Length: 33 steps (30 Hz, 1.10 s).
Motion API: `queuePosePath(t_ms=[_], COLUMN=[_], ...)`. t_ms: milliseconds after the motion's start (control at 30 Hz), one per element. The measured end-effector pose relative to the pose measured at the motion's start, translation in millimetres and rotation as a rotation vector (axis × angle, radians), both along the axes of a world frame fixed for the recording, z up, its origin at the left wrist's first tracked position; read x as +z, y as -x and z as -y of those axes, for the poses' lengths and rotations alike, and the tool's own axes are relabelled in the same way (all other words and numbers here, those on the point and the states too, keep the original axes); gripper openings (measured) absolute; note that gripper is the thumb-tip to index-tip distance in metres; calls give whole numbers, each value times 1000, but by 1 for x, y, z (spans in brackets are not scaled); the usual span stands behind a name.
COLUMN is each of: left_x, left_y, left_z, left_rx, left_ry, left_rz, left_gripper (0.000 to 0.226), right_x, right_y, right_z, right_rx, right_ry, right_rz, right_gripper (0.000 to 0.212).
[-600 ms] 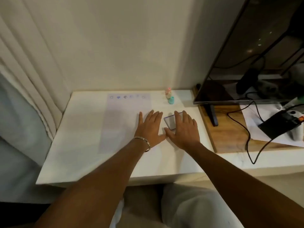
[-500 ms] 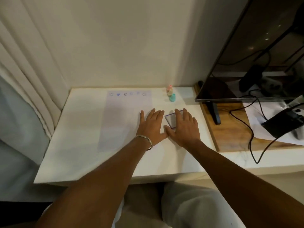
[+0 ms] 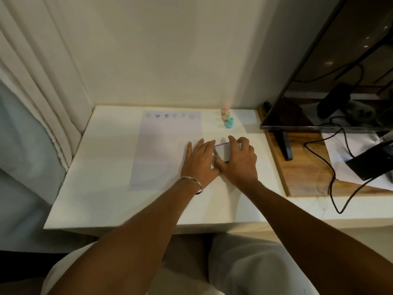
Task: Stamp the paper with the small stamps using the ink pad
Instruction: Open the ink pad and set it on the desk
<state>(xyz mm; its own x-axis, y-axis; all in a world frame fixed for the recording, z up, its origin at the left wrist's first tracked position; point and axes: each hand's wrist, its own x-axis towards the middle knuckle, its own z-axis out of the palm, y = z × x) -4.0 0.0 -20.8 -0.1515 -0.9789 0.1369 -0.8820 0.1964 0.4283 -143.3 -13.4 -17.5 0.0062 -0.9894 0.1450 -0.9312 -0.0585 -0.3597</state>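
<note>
Purple-edged ink pad (image 3: 222, 151) is half hidden: right hand (image 3: 239, 161) fingers curl over it, left hand (image 3: 201, 159) lies flat, touching its left side.

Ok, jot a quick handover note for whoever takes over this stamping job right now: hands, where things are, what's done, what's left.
Left hand: flat on the table, fingers straight, against the ink pad's left side.
Right hand: fingers curled over the ink pad, gripping it; its lid looks to be lifting.
Paper: left of the hands, with six blue stamp marks in a row along its far edge.
Three small stamps: upright beyond the ink pad, untouched.
Done: first row.
Left: open the pad, ink a stamp, keep stamping below.
</note>
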Motion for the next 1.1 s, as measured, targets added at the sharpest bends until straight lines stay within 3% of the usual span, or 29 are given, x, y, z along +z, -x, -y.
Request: queuePosePath(t_ms=[367, 700, 967, 1100], left_x=[21, 18, -6, -11], left_y=[-112, -226, -246, -246], left_z=[-57, -95, -97, -89], left_rx=[247, 458, 511, 532], left_ry=[139, 78, 32, 80], left_rz=[-214, -297, -484, -464], left_gripper=[67, 64, 60, 62], right_x=[23, 24, 8, 7], right_y=[-129, -259, -286, -285], right_z=[-32, -53, -59, -53], right_rx=[237, 415, 406, 405], right_ry=[53, 28, -18, -16], right_rz=[45, 60, 72, 87], right_gripper=[78, 81, 75, 74])
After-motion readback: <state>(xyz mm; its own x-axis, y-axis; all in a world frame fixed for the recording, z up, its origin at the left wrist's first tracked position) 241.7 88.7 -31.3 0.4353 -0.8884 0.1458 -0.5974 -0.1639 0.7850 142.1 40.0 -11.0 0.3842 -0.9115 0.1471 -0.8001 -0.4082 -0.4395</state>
